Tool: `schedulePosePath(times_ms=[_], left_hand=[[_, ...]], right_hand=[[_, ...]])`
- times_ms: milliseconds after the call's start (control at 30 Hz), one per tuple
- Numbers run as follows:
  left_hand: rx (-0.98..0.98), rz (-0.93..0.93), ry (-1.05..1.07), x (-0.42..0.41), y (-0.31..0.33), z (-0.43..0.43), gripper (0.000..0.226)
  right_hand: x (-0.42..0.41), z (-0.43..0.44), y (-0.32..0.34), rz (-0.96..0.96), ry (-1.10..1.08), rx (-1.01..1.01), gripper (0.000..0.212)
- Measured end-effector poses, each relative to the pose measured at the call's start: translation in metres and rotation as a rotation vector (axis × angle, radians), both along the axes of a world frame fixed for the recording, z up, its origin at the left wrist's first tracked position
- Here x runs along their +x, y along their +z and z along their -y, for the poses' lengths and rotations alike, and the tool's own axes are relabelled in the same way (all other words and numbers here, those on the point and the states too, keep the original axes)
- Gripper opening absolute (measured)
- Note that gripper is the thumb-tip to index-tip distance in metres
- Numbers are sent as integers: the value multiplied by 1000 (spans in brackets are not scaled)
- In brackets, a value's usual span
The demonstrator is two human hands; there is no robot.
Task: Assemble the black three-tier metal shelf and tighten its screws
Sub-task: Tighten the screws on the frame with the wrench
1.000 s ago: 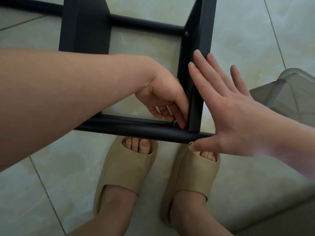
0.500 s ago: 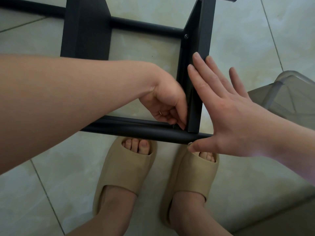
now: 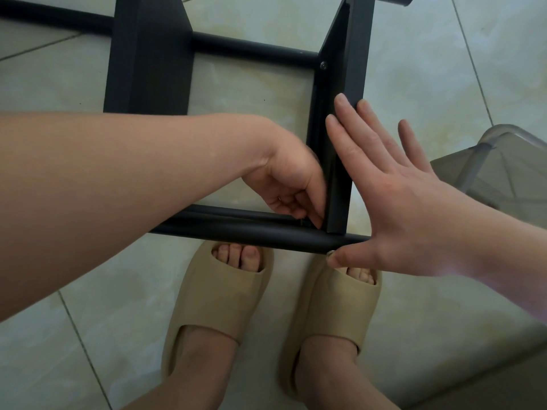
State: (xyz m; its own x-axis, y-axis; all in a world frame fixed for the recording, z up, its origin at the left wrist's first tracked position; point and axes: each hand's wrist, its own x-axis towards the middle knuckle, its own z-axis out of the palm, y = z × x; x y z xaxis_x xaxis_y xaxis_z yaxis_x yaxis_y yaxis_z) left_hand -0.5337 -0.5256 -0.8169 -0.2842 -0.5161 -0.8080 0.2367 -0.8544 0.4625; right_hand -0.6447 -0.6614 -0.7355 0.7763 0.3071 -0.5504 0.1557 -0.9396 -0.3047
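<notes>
The black metal shelf frame lies on its side on the tile floor, its near tube (image 3: 236,232) crossing in front of my feet. A flat shelf panel (image 3: 352,69) meets that tube at the right. My left hand (image 3: 287,184) reaches into the inner corner of this joint, fingertips pinched on a small fastener that is mostly hidden. My right hand (image 3: 399,202) lies flat with fingers spread against the panel's outer face. Its thumb presses a silver screw head (image 3: 331,252) on the tube's near side. Another screw (image 3: 323,65) sits in the far joint.
A second black panel (image 3: 148,60) and the far tube (image 3: 254,51) complete the frame. My feet in beige slippers (image 3: 219,297) stand just under the near tube. A grey translucent plastic container (image 3: 503,173) sits on the floor at the right.
My left hand's fingers have curled and turned at the corner joint, and a ring on it now shows. My right hand keeps its place against the panel and screw.
</notes>
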Motion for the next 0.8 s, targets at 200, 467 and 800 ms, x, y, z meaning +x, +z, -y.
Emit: schedulePosePath(times_ms=[200,467,800], left_hand=[[-22,7,20,0,2,-4,15],[-45,50,35,2,3,-5,13],[-38,6,62,-3,0,-4,20]], right_hand=[[0,0,0,-5,-5,5,142],[0,1,0,-5,-6,13,142],[0,1,-1,-3,-5,16,142]])
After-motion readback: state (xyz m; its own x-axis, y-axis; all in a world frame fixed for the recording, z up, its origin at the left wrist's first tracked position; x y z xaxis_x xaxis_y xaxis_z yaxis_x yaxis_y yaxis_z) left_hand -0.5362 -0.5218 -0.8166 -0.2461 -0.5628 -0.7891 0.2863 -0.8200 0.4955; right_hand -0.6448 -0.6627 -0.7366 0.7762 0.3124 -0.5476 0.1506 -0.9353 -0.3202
